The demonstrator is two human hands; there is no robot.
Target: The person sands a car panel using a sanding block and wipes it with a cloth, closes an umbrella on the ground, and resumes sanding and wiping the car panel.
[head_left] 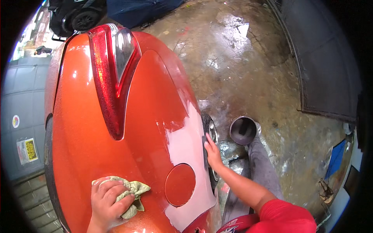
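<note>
The left hand lies palm-down on the orange rear quarter panel of a car, fingers curled loosely over a crumpled pale green cloth. The cloth is pinned between palm and paint, left of the round fuel filler flap; flat hand pressure of this kind keeps the cloth in full contact with the curved surface.

The right hand reaches out to the panel's outer edge at the wheel arch, just above the rear wheel. Its fingers are extended and rest against the edge; it holds nothing. Judged from the posture, this hand braces the body while the other works the cloth.

The panel is glossy and wet-looking, with a broad pale reflection running from the wheel arch down past the filler flap. The red tail lamp stands upright on the panel above the cloth.

Below the right arm, a grey trouser leg and a red sleeve are visible. A dark round bucket stands on the wet concrete floor, just beside the wheel and within reach. A dark mat lies on the floor to the right, well apart.
</note>
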